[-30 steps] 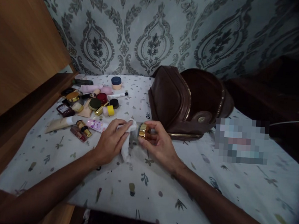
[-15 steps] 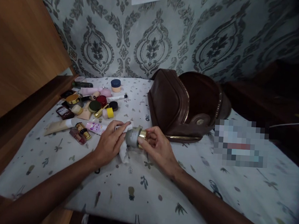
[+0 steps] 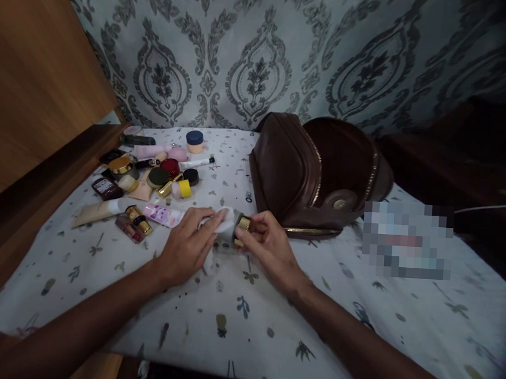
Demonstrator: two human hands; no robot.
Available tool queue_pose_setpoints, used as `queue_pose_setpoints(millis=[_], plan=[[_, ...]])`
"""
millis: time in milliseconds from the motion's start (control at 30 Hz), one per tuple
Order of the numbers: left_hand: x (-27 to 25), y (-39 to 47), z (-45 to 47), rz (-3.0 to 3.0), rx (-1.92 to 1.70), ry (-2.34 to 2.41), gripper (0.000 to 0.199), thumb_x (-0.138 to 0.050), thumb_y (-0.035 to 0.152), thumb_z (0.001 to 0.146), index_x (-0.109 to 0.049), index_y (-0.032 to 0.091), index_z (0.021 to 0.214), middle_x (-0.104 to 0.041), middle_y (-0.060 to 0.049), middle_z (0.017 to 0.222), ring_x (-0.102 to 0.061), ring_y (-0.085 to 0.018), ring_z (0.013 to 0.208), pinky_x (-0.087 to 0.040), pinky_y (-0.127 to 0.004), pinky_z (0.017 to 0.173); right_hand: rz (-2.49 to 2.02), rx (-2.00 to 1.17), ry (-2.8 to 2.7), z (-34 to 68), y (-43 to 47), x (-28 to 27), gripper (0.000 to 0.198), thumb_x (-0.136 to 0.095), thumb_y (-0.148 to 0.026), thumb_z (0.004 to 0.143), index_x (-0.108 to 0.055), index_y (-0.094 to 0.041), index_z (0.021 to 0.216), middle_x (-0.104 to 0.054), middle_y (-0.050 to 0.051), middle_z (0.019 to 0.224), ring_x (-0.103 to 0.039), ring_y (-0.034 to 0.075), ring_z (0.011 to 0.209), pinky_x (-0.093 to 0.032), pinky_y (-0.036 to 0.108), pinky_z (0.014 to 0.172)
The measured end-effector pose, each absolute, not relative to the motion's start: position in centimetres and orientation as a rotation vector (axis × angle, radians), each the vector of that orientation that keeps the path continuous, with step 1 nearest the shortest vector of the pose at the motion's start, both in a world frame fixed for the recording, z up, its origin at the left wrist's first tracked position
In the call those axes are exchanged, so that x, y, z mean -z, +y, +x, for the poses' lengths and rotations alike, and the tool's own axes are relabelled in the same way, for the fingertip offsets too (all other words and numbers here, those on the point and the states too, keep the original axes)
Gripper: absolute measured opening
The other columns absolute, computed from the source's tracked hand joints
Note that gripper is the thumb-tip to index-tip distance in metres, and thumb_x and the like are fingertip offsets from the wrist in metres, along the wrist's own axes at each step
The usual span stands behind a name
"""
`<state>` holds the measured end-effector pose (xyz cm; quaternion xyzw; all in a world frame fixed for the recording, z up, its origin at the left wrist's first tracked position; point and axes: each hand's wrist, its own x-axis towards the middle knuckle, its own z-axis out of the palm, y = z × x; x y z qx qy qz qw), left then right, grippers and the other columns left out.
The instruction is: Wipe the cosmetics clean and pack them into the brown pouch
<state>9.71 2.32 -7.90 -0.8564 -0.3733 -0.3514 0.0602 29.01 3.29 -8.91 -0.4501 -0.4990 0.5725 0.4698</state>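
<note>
A grey-green cosmetic jar (image 3: pixel 227 244) with a shiny gold lid (image 3: pixel 244 224) lies sideways between my hands, just over the table. My right hand (image 3: pixel 272 246) is closed around the lid end, thumb in front. My left hand (image 3: pixel 189 238) presses a crumpled white cloth (image 3: pixel 226 221) onto the body of the jar, its fingers bent over the cloth. Cloth and fingers hide part of the jar. Close to my left hand lies a pink-and-white tube (image 3: pixel 163 215). The open brown leather bag (image 3: pixel 280 162) stands just behind my right hand.
Several cosmetics are grouped at the left: a beige tube (image 3: pixel 97 212), a lipstick (image 3: pixel 129 229), a dark green round container (image 3: pixel 158 177) and a blue-lidded jar (image 3: pixel 195 142). A blurred-out item (image 3: pixel 408 242) lies at the right. A wooden panel (image 3: pixel 42 56) borders the left.
My left hand and the cloth have shifted slightly right and up along the jar, covering more of it. My right hand keeps hold of the lid end. The view has tilted slightly.
</note>
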Motion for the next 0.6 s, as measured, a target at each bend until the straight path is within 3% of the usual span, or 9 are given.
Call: queue_pose_setpoints(millis=[200,367,600], plan=[[7.7,2.2,9.8,-2.486,1.022,-1.049,0.058,-0.048,0.009,0.095,-0.034,0.012,0.151,-0.054,-0.016,0.114,-0.054,-0.026,0.106,-0.053,-0.04,0.089,-1.091,-1.535,-1.044,28.7,2.9,7.6,0.055,-0.08,-0.059,0.065,-0.043,-0.024,0.084,-0.064,-0.005,0.068,-0.066,0.016,0.061,-0.056,0.03,0.059],[6.9,1.7,10.0,-2.372,0.944,-0.775,0.04,-0.051,0.005,0.092,-0.055,0.001,0.132,-0.057,-0.018,0.112,-0.055,-0.027,0.108,-0.053,-0.04,0.093,-0.99,-1.695,-0.851,28.4,2.3,7.0,0.053,-0.084,-0.053,0.064,-0.044,-0.023,0.082,-0.064,-0.006,0.065,-0.065,0.014,0.054,-0.051,0.024,0.053],[6.7,1.7,10.0,-2.445,0.998,-0.471,0.018,-0.066,0.008,0.087,-0.068,0.01,0.104,-0.063,-0.009,0.107,-0.059,-0.02,0.102,-0.057,-0.032,0.087,-0.733,-1.944,-0.646,28.5,2.6,7.4,0.034,-0.075,-0.047,0.076,-0.056,-0.019,0.078,-0.064,-0.003,0.067,-0.06,0.01,0.057,-0.048,0.017,0.049]])
